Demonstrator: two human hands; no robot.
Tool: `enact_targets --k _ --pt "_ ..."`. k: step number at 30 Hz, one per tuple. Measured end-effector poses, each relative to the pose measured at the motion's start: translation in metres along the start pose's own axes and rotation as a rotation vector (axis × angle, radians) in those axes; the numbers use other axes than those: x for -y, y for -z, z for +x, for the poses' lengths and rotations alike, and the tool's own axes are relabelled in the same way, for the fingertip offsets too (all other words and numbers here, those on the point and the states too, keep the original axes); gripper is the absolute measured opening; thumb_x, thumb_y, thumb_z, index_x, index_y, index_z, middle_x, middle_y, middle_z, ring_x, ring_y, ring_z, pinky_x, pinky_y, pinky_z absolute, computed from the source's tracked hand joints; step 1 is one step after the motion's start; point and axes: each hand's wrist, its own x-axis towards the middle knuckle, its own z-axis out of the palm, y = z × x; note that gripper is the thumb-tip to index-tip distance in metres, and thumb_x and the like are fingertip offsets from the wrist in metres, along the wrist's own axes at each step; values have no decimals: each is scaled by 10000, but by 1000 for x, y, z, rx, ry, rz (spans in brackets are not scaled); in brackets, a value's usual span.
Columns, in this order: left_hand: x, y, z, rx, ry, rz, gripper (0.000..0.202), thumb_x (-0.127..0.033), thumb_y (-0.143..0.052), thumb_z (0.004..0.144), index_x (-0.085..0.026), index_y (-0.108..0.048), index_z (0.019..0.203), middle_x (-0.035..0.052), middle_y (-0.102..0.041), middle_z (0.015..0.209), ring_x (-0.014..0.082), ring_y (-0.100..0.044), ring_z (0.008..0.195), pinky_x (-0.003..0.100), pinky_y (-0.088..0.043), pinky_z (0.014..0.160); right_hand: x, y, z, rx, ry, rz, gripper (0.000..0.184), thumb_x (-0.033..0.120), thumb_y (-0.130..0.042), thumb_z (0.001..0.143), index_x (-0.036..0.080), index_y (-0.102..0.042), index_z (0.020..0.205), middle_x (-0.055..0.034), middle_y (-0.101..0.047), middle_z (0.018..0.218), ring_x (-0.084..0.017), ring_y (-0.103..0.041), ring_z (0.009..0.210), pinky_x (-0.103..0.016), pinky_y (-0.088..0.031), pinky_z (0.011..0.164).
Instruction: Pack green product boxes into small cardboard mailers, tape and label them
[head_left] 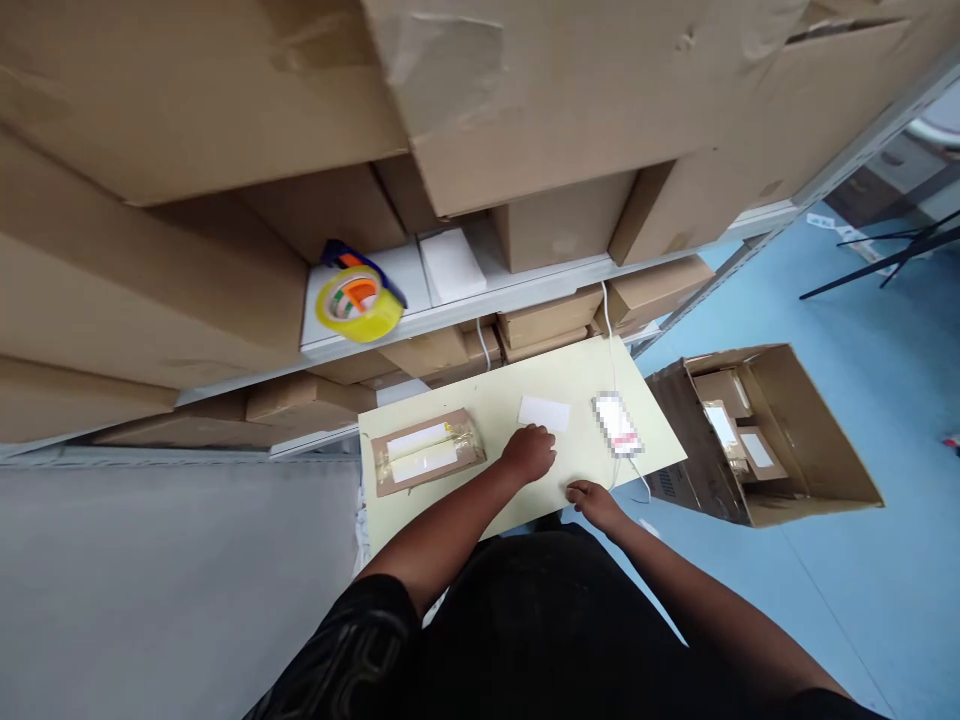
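My left hand (pixel 530 453) is over the small table (pixel 495 400), its fingers curled in. Just beyond its knuckles lies a blank white paper slip (pixel 544 413), flat on the tabletop. My right hand (pixel 596 503) is at the table's near edge with its fingertips drawn together. Whatever either hand may hold is too small or hidden to make out. To the left of my left hand lies a taped cardboard box (pixel 427 452) with white labels on top. A phone-like device (pixel 618 425), blurred out, rests at the right with a white cable.
An open carton (pixel 817 440) holding several small labelled boxes stands on the blue floor at right. Above the table, a shelf (pixel 465 305) carries a tape dispenser with yellow tape (pixel 360 303), a white box (pixel 452 265) and large cartons (pixel 600 90). Metal shelf posts rise at right.
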Motion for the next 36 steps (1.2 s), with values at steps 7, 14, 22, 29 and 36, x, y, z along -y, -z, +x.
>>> enact_targets --k 7,14,22,29,36 --pt "-6 -37 96 -35 315 -1 484 -567 -616 927 -139 -662 1150 167 -620 1207 334 -527 1160 434 -446 925 -23 40 -6 -6 7 -29 436 507 -543 878 218 -758 1124 -61 -767 972 -232 -704 855 -359 -529 845" --pt "-6 -43 110 18 353 39 380 -425 -613 927 -155 -641 1192 162 -588 1233 324 -478 1183 432 -418 938 -22 51 -8 52 16 -12 403 490 -541 893 236 -757 1119 -65 -769 1016 -249 -713 940 -361 -530 870" --pt "-7 -36 99 134 301 43 317 -147 -443 962 -98 -687 1159 187 -645 1170 305 -549 1176 394 -496 902 -7 55 11 67 26 1 418 491 -548 875 222 -755 1119 -64 -762 981 -244 -698 911 -362 -524 856" --pt "4 -32 95 156 298 23 346 -96 -430 953 -113 -718 1144 168 -684 1144 254 -631 1104 360 -520 946 6 55 17 75 40 -10 416 499 -534 871 209 -742 1085 -64 -749 964 -237 -694 894 -349 -524 824" --pt "11 -28 90 137 278 -20 318 -189 -442 995 -111 -742 1067 164 -696 1115 256 -649 1068 359 -521 906 10 52 16 95 28 -22 421 502 -529 860 210 -735 1084 -70 -748 985 -236 -696 883 -353 -525 823"
